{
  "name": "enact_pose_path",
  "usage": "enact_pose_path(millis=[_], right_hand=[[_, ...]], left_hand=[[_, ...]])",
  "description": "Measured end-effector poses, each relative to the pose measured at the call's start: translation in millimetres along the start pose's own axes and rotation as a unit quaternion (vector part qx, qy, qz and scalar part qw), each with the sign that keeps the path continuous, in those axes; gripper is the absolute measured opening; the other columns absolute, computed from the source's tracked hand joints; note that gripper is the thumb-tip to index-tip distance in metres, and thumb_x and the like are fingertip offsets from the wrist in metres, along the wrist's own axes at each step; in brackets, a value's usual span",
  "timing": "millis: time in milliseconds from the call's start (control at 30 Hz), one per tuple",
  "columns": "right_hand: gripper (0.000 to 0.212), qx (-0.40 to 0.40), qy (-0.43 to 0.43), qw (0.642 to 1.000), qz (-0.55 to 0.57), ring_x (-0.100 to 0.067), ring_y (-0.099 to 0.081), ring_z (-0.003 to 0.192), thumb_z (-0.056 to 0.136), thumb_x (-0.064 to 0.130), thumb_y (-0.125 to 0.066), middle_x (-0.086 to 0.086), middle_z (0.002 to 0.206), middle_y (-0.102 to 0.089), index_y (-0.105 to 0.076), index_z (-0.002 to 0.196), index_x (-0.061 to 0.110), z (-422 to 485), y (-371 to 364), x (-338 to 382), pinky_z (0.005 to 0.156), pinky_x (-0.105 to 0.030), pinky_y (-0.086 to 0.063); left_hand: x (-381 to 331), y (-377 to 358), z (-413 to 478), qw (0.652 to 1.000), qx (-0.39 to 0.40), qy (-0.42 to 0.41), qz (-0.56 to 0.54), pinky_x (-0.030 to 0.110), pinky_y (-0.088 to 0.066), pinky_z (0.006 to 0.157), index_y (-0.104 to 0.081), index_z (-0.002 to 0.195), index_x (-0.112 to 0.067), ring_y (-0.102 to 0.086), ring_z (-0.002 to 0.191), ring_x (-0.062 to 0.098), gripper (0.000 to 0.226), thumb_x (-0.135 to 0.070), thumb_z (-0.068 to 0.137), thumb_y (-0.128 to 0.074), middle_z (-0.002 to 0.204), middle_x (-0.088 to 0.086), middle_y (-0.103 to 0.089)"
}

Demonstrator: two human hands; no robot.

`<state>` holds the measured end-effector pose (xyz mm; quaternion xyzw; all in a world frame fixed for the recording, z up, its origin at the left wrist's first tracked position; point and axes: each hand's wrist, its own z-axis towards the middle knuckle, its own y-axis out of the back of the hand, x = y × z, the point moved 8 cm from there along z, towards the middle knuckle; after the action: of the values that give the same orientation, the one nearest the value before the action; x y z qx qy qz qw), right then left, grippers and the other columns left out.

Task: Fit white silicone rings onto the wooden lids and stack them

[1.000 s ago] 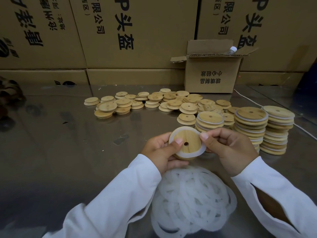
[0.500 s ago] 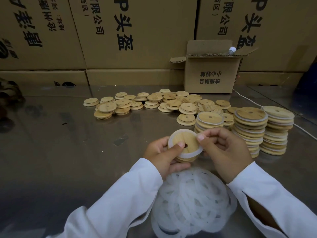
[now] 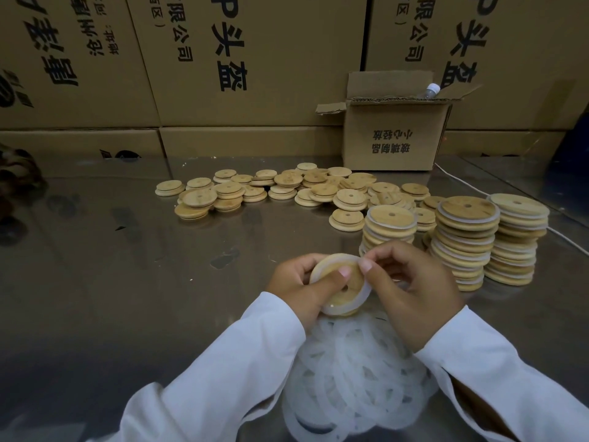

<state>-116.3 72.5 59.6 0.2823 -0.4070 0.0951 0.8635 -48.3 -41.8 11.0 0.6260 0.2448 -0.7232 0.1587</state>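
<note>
A round wooden lid (image 3: 349,287) with a centre hole is held tilted above the table, a white silicone ring (image 3: 363,299) partly around its rim. My left hand (image 3: 299,290) grips the lid from the left, thumb pressing across its face. My right hand (image 3: 414,288) pinches the ring at the lid's upper right edge. Below my hands lies a heap of loose white rings (image 3: 353,378). Three stacks of ringed lids (image 3: 463,237) stand to the right. Bare wooden lids (image 3: 287,189) lie scattered farther back.
The shiny metal table (image 3: 111,266) reflects the cartons. A small open cardboard box (image 3: 393,135) with a bottle inside stands behind the lids. Large printed cartons (image 3: 239,59) wall off the back. A white cable (image 3: 459,180) runs along the right side.
The lid has turned in my hands and sunk slightly toward the ring heap. My left thumb has slid further across the lid's face; my right fingers have shifted along the rim.
</note>
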Motion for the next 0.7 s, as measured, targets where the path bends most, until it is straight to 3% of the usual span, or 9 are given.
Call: enact_pose_path(millis=[100,300,433,500,700], right_hand=[[0.013,-0.013,-0.003,1.0,0.002,-0.006,-0.058,0.073,0.08,0.013,-0.063,0.01,0.071,-0.063,-0.062,0.071,0.022,0,3,-1,0.069,-0.022,-0.047],[0.015,0.001,-0.046,0.999,0.028,-0.018,-0.059,0.073,0.08,0.016,-0.064,0.006,0.069,-0.063,-0.061,0.068,0.023,4,3,-10,0.073,-0.033,-0.049],[0.012,-0.003,-0.051,0.998,0.044,-0.021,-0.06,0.071,0.079,0.019,-0.065,0.005,0.067,-0.065,-0.063,0.068,0.023,6,5,-9,0.071,-0.035,-0.049],[0.013,-0.011,-0.05,0.997,0.052,-0.021,-0.059,0.069,0.078,0.019,-0.065,0.005,0.065,-0.064,-0.063,0.066,0.023,7,5,-7,0.07,-0.035,-0.049],[0.009,-0.027,-0.056,0.996,0.059,-0.027,-0.061,0.072,0.078,0.018,-0.066,0.0,0.069,-0.066,-0.064,0.069,0.02,2,3,-4,0.07,-0.037,-0.052]], left_hand=[[0,2,0,1.0,-0.007,-0.005,0.003,0.033,-0.051,0.074,-0.07,0.08,-0.013,-0.062,0.07,0.022,0.008,-0.007,0.082,-0.065,0.07,0.006,-0.068],[-5,2,0,1.0,-0.008,-0.019,-0.013,0.026,-0.051,0.067,-0.068,0.085,-0.01,-0.062,0.067,0.018,0.008,-0.007,0.08,-0.063,0.069,0.004,-0.067],[-10,4,0,0.998,-0.025,-0.034,-0.047,0.035,-0.051,0.077,-0.067,0.091,-0.007,-0.061,0.076,0.024,0.018,-0.013,0.074,-0.064,0.077,0.011,-0.066],[-10,5,0,0.996,-0.038,-0.024,-0.074,0.042,-0.05,0.084,-0.067,0.093,-0.006,-0.061,0.081,0.028,0.018,-0.013,0.077,-0.062,0.083,0.015,-0.066],[4,-2,0,0.978,-0.041,0.054,-0.196,0.032,-0.055,0.073,-0.061,0.094,0.003,-0.063,0.074,0.024,0.014,-0.004,0.085,-0.054,0.083,0.018,-0.063]])
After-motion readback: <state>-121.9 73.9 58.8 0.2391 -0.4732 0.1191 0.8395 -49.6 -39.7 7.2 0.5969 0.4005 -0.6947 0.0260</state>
